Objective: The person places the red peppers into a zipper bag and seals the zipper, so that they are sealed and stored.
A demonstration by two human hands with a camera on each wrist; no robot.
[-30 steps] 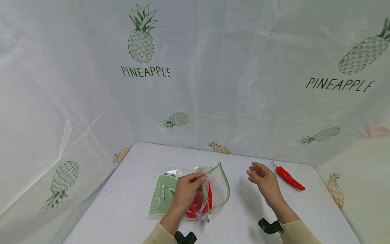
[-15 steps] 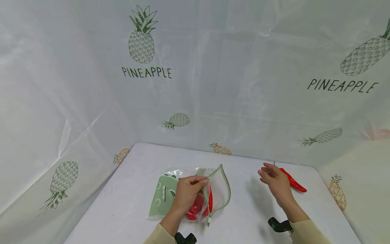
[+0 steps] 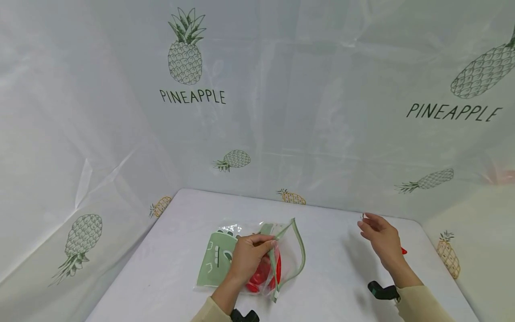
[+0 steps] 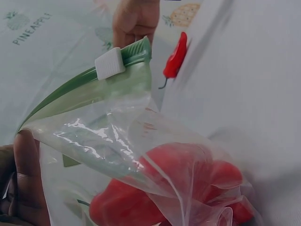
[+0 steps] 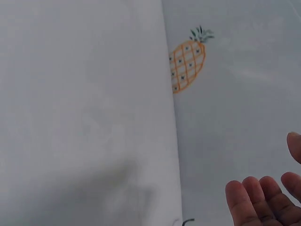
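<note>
A clear zip bag with a green cartoon face and green rim lies at the middle-left of the table. My left hand pinches the rim between thumb and fingers, and the mouth gapes toward the right. Inside are red peppers, seen through the plastic. A white slider sits on the green zip. Over on the right, my right hand hovers over a loose red chili pepper, fingers loosely bent and holding nothing. From the head, that hand hides most of the chili; its tip shows past the wrist.
The white table ends at the back against a hanging sheet printed with pineapples. More of this sheet hangs at both sides. In the right wrist view the dark chili stem shows at the bottom edge.
My right hand has moved rightward, from left of the chili to over it, covering most of it in the head view. The left hand stays pinching the bag's rim.
</note>
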